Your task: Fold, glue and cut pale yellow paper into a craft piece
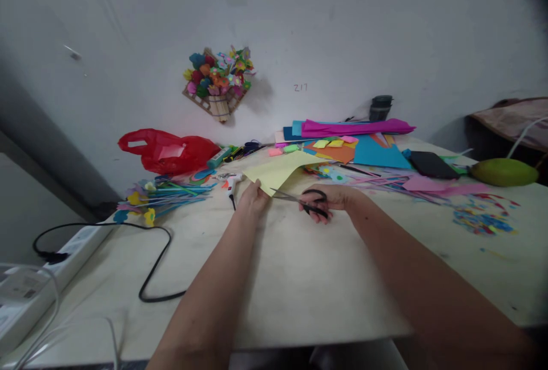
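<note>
Beneath the yellow sheet (278, 171): a pale table (299, 278) is spreading out to both sides, its near edge running below the forearms.
Wall: behind the sheet, a whitish wall (342, 27) is rising, bearing small red handwritten marks; a flower ornament (219, 81) is hanging on it, up and to the left of the sheet.
Left of the sheet: a white glue gun (232, 183) is lying just beside it; a red bag (173, 152) and paper flowers (149, 201) are resting farther out, and a black cable (160, 256) is curving nearer the person, by a white power strip (81, 250).
Right of the sheet: coloured papers (379, 152) are lying behind and beside it, a dark cup (381, 108) is standing by the wall, and small paper scraps (483, 216) are scattering well out on the table.
Left hand (253, 197): reaching forward from below, it is pinching the sheet's near edge between thumb and fingers, holding the sheet slanted above the table.
Right hand (319, 204): coming in from the lower right, forearm angling inward, it is grasping the scissors (314, 210) by their dark handles, fingers curling around them.
Scissors: the blades are pointing left, their tips meeting the sheet's near corner beside the left hand.
</note>
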`<state>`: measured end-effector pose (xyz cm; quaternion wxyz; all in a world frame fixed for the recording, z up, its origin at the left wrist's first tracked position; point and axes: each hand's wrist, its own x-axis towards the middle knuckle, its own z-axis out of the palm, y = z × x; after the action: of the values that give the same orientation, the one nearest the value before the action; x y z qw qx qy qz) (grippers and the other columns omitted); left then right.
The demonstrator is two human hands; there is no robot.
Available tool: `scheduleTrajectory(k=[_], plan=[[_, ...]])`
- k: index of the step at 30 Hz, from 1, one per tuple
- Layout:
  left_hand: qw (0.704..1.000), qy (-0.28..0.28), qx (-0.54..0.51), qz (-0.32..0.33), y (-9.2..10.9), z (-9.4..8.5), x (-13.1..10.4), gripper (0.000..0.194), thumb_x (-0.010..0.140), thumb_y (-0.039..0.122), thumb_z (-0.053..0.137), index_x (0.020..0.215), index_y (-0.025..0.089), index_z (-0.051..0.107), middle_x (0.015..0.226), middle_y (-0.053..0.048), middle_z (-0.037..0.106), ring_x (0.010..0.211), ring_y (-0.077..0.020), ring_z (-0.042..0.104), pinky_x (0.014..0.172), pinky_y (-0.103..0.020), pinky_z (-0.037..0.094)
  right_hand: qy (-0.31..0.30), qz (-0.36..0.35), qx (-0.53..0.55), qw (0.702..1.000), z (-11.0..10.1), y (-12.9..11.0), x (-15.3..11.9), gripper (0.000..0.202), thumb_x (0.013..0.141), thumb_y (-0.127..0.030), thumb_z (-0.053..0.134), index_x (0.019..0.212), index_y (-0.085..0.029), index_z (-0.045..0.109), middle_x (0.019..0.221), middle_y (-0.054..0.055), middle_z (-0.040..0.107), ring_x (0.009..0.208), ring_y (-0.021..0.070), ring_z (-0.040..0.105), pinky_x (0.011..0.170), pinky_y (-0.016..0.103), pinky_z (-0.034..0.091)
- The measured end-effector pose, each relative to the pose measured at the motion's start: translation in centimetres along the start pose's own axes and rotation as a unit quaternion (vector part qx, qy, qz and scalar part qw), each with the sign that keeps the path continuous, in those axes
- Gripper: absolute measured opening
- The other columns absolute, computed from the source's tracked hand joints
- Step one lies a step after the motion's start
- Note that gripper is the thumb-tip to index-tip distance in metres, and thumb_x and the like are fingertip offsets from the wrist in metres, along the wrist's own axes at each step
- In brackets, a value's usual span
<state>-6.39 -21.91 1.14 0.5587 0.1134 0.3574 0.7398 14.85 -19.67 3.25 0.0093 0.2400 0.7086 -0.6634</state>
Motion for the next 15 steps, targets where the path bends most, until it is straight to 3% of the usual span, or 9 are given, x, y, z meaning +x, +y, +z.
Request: scheduleTrajectory(k=[5,10,15], plan=[[0.999,0.019,-0.032,0.005,-0.4,0.4,-0.4,0.028,0.090,0.011,0.032,0.105,0.019,0.053,0.089,-0.002,0.066,0.077,-0.0112,0.064,0.073,-0.021,0.052,0.031,-0.019,0.028,0.999,1.2,-0.2,1.1,0.042,0.077,-0.052,0.050,0.089,-0.012,0.053,0.056,0.004,0.063,0.039,0.0120,0.057,0.028,0.016,0.034],[0.999,0.010,-0.041,0.007,-0.7,0.5,-0.4,0.026,0.090,0.011,0.031,0.103,0.016,0.053,0.086,-0.004,0.066,0.069,-0.0103,0.063,0.071,-0.021,0.052,0.070,-0.007,0.047,0.996,2.0,-0.6,1.5,0.041,0.078,-0.053,0.049,0.085,-0.013,0.052,0.054,0.003,0.062,0.039,0.0106,0.056,0.029,0.015,0.033],[0.999,-0.015,-0.021,0.021,-0.9,0.5,-0.4,0.026,0.088,0.009,0.033,0.101,0.016,0.055,0.083,-0.003,0.066,0.075,-0.0122,0.063,0.072,-0.021,0.051,0.083,0.010,0.046,0.995,2.5,-1.1,1.4,0.043,0.078,-0.056,0.048,0.085,-0.014,0.052,0.053,0.001,0.061,0.039,0.0093,0.055,0.029,0.014,0.031]])
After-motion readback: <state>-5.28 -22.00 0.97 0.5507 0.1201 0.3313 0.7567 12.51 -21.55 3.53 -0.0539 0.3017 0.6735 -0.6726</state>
